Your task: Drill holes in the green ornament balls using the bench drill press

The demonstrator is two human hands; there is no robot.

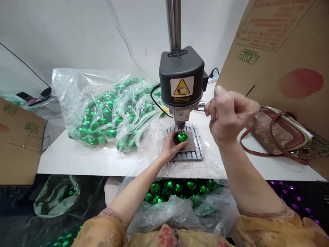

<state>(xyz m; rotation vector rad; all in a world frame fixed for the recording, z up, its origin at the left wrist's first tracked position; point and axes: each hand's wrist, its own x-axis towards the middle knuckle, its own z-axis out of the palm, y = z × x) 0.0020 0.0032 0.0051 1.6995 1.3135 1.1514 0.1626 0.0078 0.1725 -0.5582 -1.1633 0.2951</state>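
Observation:
A shiny green faceted bauble (182, 137) sits under the chuck of a black-topped bench drill press (181, 77). My left hand (171, 145) is closed around its left and near sides, steadying it on a brown board (191, 145) over the slotted grey base (200, 154). Raised at the right of the drill, my right hand (228, 115) is curled into a fist at the feed lever. Its fingers hide most of that lever; a thin dark rod end (250, 91) shows beyond them. The drill tip and the bauble's top meet or nearly meet; I cannot tell which.
A clear plastic bag (84, 77) full of green baubles lies left of the drill. More green baubles (180, 187) sit in plastic below the table edge. A brown handbag (277, 132) and a tall cardboard box (272, 65) stand right; another box (20, 144) is left. Dark shavings dot the table.

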